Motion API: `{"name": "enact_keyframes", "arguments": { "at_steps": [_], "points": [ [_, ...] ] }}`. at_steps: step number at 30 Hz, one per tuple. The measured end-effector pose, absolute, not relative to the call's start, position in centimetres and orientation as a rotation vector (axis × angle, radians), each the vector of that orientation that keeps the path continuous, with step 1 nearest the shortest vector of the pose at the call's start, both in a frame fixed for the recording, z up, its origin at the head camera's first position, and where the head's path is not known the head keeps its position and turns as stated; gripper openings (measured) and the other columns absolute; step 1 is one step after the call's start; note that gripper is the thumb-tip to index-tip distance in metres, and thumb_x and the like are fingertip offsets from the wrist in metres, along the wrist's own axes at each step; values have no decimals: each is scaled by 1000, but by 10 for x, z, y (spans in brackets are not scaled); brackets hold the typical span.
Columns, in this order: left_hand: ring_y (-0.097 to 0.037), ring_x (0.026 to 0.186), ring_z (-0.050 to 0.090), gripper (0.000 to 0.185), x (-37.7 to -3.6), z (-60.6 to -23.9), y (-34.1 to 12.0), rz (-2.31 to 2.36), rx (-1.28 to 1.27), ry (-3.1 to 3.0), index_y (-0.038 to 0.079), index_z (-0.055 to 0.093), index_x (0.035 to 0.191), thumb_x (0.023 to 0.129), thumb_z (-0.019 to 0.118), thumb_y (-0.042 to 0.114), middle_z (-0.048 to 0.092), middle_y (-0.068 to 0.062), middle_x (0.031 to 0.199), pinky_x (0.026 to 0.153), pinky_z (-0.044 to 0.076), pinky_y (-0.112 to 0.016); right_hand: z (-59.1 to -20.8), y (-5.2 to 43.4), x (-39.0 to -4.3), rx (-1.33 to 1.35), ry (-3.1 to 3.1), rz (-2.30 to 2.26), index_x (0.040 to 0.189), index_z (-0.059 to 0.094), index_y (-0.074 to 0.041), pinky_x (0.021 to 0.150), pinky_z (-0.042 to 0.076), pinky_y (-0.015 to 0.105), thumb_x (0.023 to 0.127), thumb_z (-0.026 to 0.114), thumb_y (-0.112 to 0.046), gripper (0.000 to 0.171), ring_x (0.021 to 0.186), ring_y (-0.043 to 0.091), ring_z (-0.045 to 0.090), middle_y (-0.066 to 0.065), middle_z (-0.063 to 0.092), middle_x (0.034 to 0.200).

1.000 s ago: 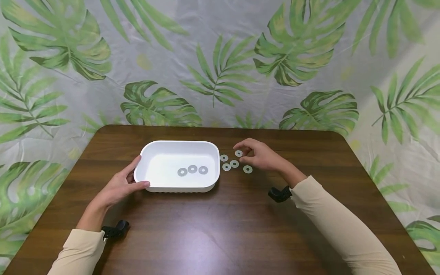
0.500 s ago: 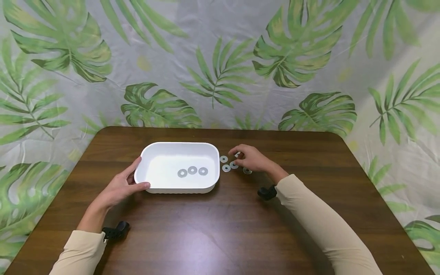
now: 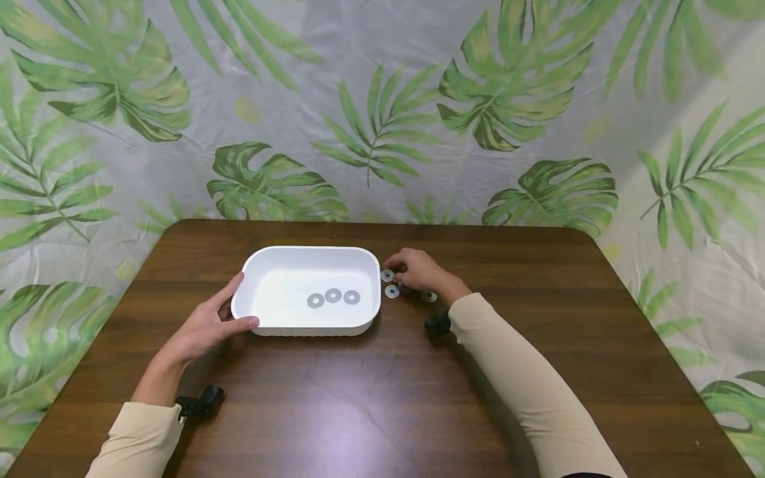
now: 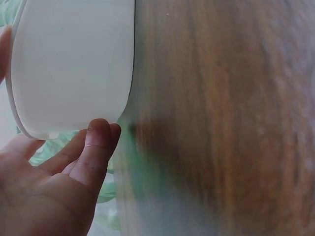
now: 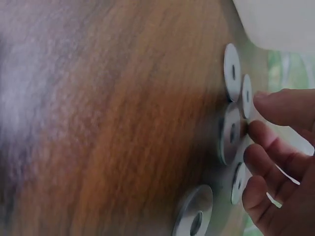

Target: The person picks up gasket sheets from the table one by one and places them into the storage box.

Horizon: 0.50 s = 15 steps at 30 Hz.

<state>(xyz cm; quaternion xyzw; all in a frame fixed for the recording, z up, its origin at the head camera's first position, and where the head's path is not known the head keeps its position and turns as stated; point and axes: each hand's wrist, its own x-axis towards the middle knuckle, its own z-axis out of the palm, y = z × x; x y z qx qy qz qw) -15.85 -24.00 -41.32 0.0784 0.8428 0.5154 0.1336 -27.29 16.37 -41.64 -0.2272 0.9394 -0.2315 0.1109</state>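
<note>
A white rectangular tray point(image 3: 305, 330) stands on the table, with three flat metal washers point(image 3: 333, 296) lying inside toward its right end. My left hand point(image 3: 206, 325) holds the tray's left end, thumb at the near rim. In the left wrist view, fingertips point(image 4: 98, 129) press against the tray's outer wall point(image 4: 74, 64). Just right of the tray, my right hand point(image 3: 418, 271) is low over several loose washers point(image 3: 391, 291). Its thumb and fingers are spread apart, tips right by a washer point(image 5: 247, 96) in the right wrist view. Part of the group is hidden under this hand.
The brown wooden table point(image 3: 358, 411) has rounded far corners. Behind it hangs a grey cloth point(image 3: 382, 99) with green leaf prints. Each wrist wears a black strap point(image 3: 200, 402). One washer point(image 3: 429, 297) lies apart at the group's right, under the right wrist.
My right hand has moved left and lower over the loose washers, toward the tray's right end. My left hand and the tray have stayed in place.
</note>
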Motion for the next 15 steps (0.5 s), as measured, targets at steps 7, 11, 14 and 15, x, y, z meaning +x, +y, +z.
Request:
{"name": "enact_keyframes", "arguments": {
  "at_steps": [7,11,14,15],
  "points": [
    [-41,143,34,99,-158,-412,-240,1499,217,2439,15,5,161,90,74,21,13,-24,165,83,39,-2,-423,158,-276,-685,2820,-560,123,70,-9,99,47,44,92,66,-14,31,111,29,58,14,61,122],
    [-41,143,32,99,-158,-411,-240,1508,224,2427,15,5,161,90,74,19,12,-24,165,84,39,-1,-424,157,-279,-699,2829,-505,119,71,-7,101,46,43,92,66,-14,29,112,29,58,14,62,121],
    [-40,144,32,98,-158,-413,-240,1516,229,2422,15,5,161,90,73,19,12,-24,165,84,39,-2,-422,156,-282,-700,2821,-477,115,70,-6,100,46,42,91,66,-14,26,109,28,58,13,63,118],
    [-39,143,32,98,-158,-413,-240,1513,231,2425,15,6,161,90,73,19,13,-24,165,84,39,-2,-423,156,-283,-698,2821,-483,113,69,-6,98,47,42,90,67,-13,24,107,27,58,13,64,116]
  ]
}}
